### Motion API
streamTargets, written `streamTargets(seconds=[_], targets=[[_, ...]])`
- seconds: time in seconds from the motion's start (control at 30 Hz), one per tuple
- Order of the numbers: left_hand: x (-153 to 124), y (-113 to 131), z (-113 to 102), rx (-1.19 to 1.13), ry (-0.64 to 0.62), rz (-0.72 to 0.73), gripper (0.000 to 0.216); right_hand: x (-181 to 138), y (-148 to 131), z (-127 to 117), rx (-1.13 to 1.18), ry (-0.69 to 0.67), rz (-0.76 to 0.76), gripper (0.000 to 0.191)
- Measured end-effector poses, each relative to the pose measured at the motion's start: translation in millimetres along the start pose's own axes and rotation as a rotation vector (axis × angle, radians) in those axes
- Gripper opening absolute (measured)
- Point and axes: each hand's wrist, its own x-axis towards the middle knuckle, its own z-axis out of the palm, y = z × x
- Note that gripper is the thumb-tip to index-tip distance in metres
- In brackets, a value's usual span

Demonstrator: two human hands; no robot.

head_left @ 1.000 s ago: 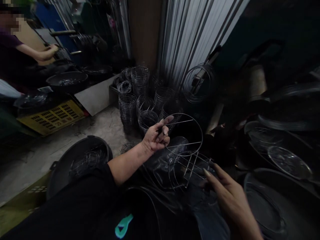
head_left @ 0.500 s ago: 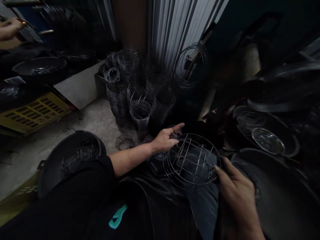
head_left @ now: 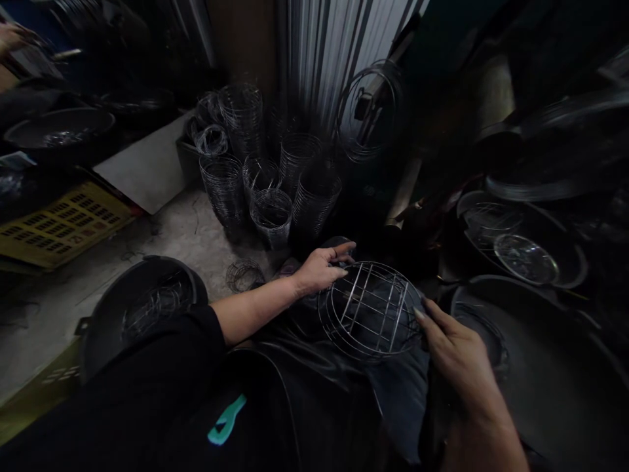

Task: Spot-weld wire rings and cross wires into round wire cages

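Note:
A round wire rack, with crossed bars inside its rings, is held tilted above my lap between both hands. My left hand is at its far left rim, the thumb against the edge and the index finger stretched past it. Its other fingers are partly hidden. My right hand pinches the right rim, thumb on top, the fingers mostly behind. Below the rack lies dark cloth over my legs.
Several stacks of wire rings stand on the floor ahead. A black basin with wire pieces is at left, a large basin at right. Behind it, another basin holds round racks. A yellow crate and another person's hand are at far left.
The rack has turned slightly and its bars show more clearly. Both hands stay at its rim, the right a little higher. The view has shifted slightly.

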Motion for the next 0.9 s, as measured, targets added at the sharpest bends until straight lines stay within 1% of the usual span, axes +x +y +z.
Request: streamTargets(seconds=[0.1,0.17,0.2,0.27,0.37,0.47,0.53,0.57,0.63,0.7,0.73,0.8,0.83,0.9], targets=[[-0.2,-8.4,0.1,-0.173,0.033,-0.051,0.066,-9.1,-8.9,-2.5,-0.273,-0.062,0.115,0.08],[0.6,-14.0,-0.8,-0.254,0.041,-0.067,0.065,-12.7,-9.0,-1.5,-0.363,-0.068,0.146,0.083],[1.1,-16.5,-1.3,-0.277,0.037,-0.069,0.065,-13.5,-6.8,0.4,-0.352,-0.059,0.134,0.082],[1.9,-20.7,-2.4,-0.295,0.024,-0.067,0.067,-13.8,0.7,6.6,-0.261,-0.049,0.09,0.08],[0.7,-24.3,-4.1,-0.27,0.019,-0.049,0.071,-13.9,12.5,17.1,-0.13,-0.052,0.089,0.078],[-1.6,-20.4,-9.6,-0.137,0.037,-0.033,0.072,-15.1,21.6,19.1,-0.024,-0.061,0.084,0.081],[2.1,-11.1,-18.0,-0.029,0.058,-0.004,0.07,-15.1,29.5,15.3,0.044,-0.071,0.068,0.087],[6.9,-3.7,-23.6,0.015,0.076,0.023,0.069,-14.5,34.4,13.3,0.072,-0.063,0.063,0.09],[22.5,17.6,-35.7,0.074,0.128,0.105,0.068,-12.6,44.4,11.5,0.109,0.024,0.078,0.085],[45.0,47.3,-45.9,0.254,0.206,0.281,0.069,-11.2,51.7,14.7,0.115,0.073,0.127,0.081],[58.4,64.5,-49.1,0.409,0.25,0.406,0.07,-11.0,53.6,18.2,0.12,0.088,0.159,0.08],[88.5,100.4,-50.2,0.797,0.327,0.661,0.076,-11.2,54.6,27.7,0.12,0.101,0.23,0.082],[104.5,118.2,-48.1,0.978,0.341,0.754,0.081,-11.3,54.3,32.8,0.117,0.111,0.26,0.083],[136.7,151.8,-39.3,1.286,0.304,0.869,0.081,-10.2,54.1,41.5,0.103,0.138,0.307,0.088]])
